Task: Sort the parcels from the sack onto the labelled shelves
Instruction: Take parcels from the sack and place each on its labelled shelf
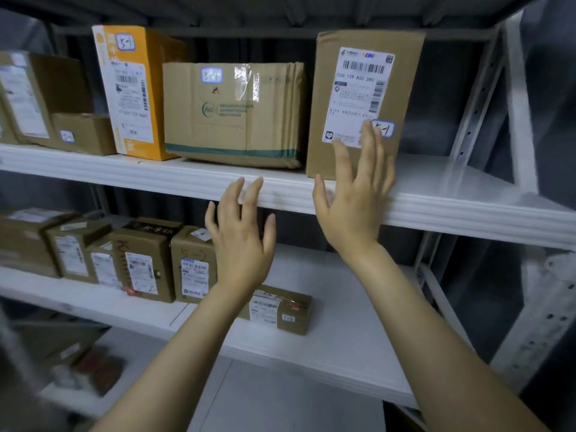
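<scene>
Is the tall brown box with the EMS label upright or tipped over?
Upright: the tall brown cardboard box stands on end on the white upper shelf, label right way up.

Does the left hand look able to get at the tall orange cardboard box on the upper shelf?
Probably yes: the left hand holds nothing, and the tall orange cardboard box stands up front with nothing before it.

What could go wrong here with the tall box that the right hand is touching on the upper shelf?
1. The tall box stands on end close to the front edge of the upper shelf; it may tip forward once the right hand leaves.
2. Only open fingers press it and the left hand holds nothing, so a tilt might not be caught.
</scene>
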